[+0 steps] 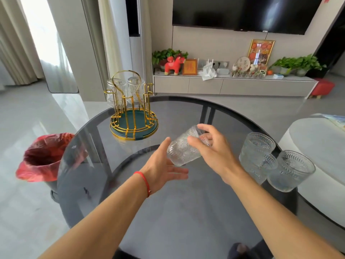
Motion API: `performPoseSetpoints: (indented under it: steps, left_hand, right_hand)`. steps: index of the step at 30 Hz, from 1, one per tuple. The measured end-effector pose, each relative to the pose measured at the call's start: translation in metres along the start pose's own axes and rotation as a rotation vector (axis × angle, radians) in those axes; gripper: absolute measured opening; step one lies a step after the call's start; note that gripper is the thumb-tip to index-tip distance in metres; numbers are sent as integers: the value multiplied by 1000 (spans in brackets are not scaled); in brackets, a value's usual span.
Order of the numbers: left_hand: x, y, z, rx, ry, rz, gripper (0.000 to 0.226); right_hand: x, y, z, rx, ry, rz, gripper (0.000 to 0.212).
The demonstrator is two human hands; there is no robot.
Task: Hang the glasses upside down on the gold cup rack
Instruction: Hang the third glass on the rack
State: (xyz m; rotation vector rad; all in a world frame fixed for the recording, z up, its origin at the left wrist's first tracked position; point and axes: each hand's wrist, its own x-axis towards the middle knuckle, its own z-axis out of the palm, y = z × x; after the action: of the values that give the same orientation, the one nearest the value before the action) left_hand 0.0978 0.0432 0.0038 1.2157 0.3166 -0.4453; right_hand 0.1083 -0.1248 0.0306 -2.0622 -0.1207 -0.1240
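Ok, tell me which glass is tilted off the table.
The glass in the right hand, glass: tilted, above the table. Two hang on the rack; the others stand upright.

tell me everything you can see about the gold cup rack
The gold cup rack is a thin gold-coloured wire frame standing upright on a round dark-green tray base ringed by a gold wire rail. A tall looped handle rises at its centre, with upright pegs around it. Two clear ribbed glasses already hang upside down on the far pegs; the near pegs look bare. It sits on the far left part of the dark round glass table, and neither hand touches it.
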Motion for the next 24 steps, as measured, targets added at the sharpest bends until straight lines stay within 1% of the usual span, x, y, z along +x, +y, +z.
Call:
performPoseSetpoints:
  steps: [1,2,3,4,6,8,10,13,14,16,17,19,20,21,24]
  left_hand:
    - [2,1,-4,-110,-19,-9,57]
    - [4,2,-7,-186,1,11,53]
    - [6,5,-11,-215,56,55,51]
    - [7,8,-13,-182,134,108,50]
    - [11,14,-20,-11,295,230,50]
    - [12,17,-25,136,396,357,55]
    - [12,19,-30,252,413,433,64]
    - [15,23,-35,323,401,493,73]
    - [18,27,-38,324,402,526,68]
    - [25,36,-48,315,449,589,44]
    - [33,37,-57,370,500,622,37]
    - [47,35,-77,697,600,690,36]
    - [55,31,-87,871,626,713,37]
    - [61,25,-94,986,630,709,38]
    - [74,16,-109,1090,614,676,47]
  right_hand:
    - [-3,-1,6,45,-10,18,74]
    - [-6,-1,11,59,-14,22,76]
    - [-7,-1,17,40,-30,15,78]
    - [-9,0,20,-2,-66,3,79]
    - [-9,-2,27,-123,-180,-12,77]
    - [-6,-5,34,-240,-270,-45,77]
    - [3,-12,47,-314,-286,-117,87]
    - [21,-23,65,-331,-308,-150,102]
    - [28,-25,69,-333,-296,-152,103]
    - [41,-24,75,-319,-245,-140,101]
    - [47,-24,77,-303,-212,-130,99]
    - [60,-22,78,-263,-132,-117,94]
    - [68,-22,76,-235,-88,-113,92]
    - [76,-24,74,-197,-45,-114,91]
    - [108,-35,66,-59,57,-91,89]
